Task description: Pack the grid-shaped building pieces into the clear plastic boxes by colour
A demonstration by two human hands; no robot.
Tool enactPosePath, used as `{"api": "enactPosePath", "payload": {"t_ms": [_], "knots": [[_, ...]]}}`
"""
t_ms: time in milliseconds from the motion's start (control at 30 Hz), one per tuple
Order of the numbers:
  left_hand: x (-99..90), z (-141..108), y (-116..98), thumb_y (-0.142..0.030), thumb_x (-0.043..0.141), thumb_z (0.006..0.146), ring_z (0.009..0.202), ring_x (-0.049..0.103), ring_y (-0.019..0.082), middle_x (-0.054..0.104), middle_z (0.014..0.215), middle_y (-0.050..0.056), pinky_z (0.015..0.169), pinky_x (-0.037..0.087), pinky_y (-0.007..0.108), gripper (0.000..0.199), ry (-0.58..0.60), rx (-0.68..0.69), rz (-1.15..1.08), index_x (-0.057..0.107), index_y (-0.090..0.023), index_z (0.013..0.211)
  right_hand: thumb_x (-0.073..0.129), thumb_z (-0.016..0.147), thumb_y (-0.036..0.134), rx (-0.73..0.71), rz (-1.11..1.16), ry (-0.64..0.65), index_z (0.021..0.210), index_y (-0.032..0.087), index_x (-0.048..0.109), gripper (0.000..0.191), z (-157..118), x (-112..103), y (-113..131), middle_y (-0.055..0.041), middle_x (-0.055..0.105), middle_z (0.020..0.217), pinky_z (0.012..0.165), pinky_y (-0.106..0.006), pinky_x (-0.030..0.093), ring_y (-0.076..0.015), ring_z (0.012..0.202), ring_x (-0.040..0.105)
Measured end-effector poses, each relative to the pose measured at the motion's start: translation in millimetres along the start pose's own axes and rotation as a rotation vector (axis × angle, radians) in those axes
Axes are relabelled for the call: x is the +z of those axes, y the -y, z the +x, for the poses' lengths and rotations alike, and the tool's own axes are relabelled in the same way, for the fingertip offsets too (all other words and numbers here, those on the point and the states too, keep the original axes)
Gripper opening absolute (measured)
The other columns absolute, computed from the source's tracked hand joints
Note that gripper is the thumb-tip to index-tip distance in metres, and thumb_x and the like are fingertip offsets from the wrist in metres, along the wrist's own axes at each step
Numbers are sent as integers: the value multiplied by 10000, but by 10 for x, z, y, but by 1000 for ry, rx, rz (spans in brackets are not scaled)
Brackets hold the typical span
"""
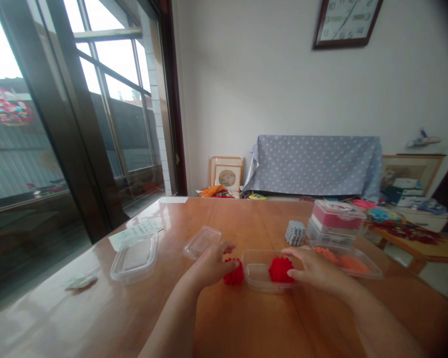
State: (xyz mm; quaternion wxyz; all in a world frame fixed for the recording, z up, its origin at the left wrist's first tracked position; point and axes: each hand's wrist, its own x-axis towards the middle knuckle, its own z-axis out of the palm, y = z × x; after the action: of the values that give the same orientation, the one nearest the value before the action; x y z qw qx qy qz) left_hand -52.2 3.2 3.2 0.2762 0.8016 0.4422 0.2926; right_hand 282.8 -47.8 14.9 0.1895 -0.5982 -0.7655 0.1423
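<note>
My left hand (217, 264) curls around a red knobbly block (234, 274) beside the left end of a clear plastic container (262, 287). Its thumb lies over the block, with the index finger raised above. Inside the container, toward its right end, is a second red knobbly block (280, 270). My right hand (310, 266) reaches in from the right and grips this one, thumb in front and fingers behind. A grey knobbly block (294, 233) stands on the table just beyond my right hand.
Clear lids or trays (202, 242) (135, 258) lie left on the wooden table (134, 318), near a printed sheet (115, 240) and a small crumpled item (80, 282). At right, a container of orange pieces (373, 271) stands before stacked boxes (339, 217).
</note>
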Motion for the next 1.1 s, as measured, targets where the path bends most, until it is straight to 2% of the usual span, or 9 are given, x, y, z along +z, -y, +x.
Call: {"api": "enactPosePath", "payload": {"t_ms": [233, 400, 567, 767, 967, 1100], "knots": [[-44, -22, 25, -332, 683, 779, 1139, 628, 263, 675, 1258, 80, 987, 489, 370, 488, 48, -23, 50, 640, -204, 1247, 631, 815, 333, -52, -16, -61, 1272, 234, 677, 470, -13, 50, 66, -113, 656, 1291, 1062, -450, 423, -299, 1231, 575], [-50, -44, -27, -255, 706, 694, 1106, 630, 290, 674, 1231, 89, 966, 489, 386, 545, 118, -33, 150, 651, -197, 1233, 627, 842, 368, -88, -86, -44, 1259, 247, 694, 439, 43, 170, 172, -130, 643, 1318, 1070, -483, 412, -324, 1324, 502], [-59, -54, -63, -250, 710, 670, 1106, 627, 304, 668, 1230, 100, 951, 486, 387, 570, 144, -57, 209, 648, -200, 1235, 610, 859, 370, -104, -147, -26, 1188, 249, 725, 369, 96, 256, 135, -101, 700, 1218, 1067, -496, 404, -326, 1311, 496], [-79, -68, -113, -290, 741, 652, 1064, 629, 297, 669, 1191, 87, 911, 492, 384, 577, 180, -43, 218, 643, -220, 1216, 586, 889, 420, -123, -91, -97, 1232, 222, 693, 411, 103, 241, 108, -119, 673, 1265, 1085, -486, 397, -311, 1284, 525], [-91, -54, -78, -224, 710, 651, 1003, 626, 257, 679, 1115, 63, 854, 491, 334, 466, 173, -2, 191, 662, -218, 1115, 553, 912, 442, -144, -33, -168, 1231, 213, 677, 412, 132, 225, 135, -110, 675, 1273, 1083, -489, 410, -306, 1243, 564], [-128, -53, -25, -217, 693, 663, 971, 614, 241, 679, 1065, 49, 840, 478, 330, 431, 103, -9, 147, 661, -218, 1093, 553, 913, 440, -158, -9, -196, 1222, 221, 679, 399, 164, 241, 146, -101, 687, 1253, 1057, -477, 441, -296, 1201, 595]]}}
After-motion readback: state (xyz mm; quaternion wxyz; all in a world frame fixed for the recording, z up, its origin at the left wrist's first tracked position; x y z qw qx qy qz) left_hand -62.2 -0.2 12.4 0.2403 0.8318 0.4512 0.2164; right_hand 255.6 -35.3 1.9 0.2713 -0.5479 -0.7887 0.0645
